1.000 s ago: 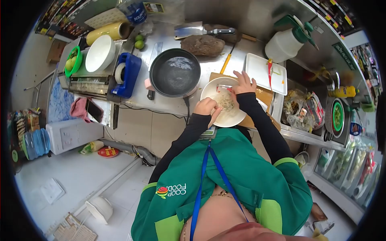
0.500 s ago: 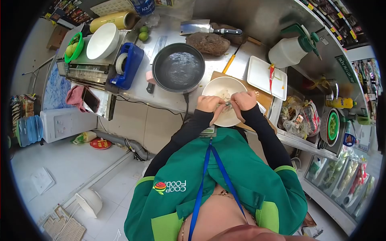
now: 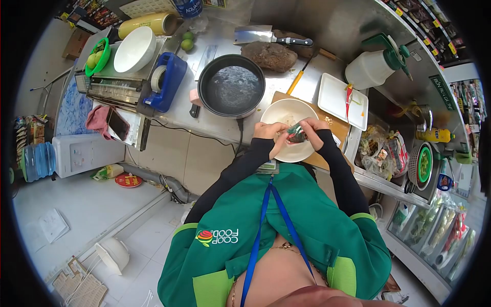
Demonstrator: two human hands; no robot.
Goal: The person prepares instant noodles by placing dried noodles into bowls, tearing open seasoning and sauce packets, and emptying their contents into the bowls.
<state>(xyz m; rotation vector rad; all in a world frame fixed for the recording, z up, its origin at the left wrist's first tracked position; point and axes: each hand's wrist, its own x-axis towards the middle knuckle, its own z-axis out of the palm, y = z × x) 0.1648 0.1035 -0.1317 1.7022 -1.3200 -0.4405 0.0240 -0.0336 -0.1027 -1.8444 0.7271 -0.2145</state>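
Over a white bowl (image 3: 302, 152), my left hand (image 3: 272, 137) and my right hand (image 3: 314, 133) both grip a small red and green packet (image 3: 295, 133) between their fingertips. Some pale contents show in the bowl under the packet. The bowl rests partly on a wooden board (image 3: 335, 128) near the counter's front edge. To the left of my hands stands a black pot (image 3: 231, 86) with clear liquid in it.
Behind are a cleaver (image 3: 253, 35), a dark brown lump (image 3: 269, 56) and a yellow-handled tool (image 3: 295, 83). At right are a white tray (image 3: 332, 97), a spray bottle (image 3: 371, 69) and a sink holding plastic bags (image 3: 383, 151). A blue tape dispenser (image 3: 169, 84) stands left.
My hands were apart over the bowl, then came together at its middle. The red and green packet now shows between them, raised over the bowl. The camera view has shifted slightly.
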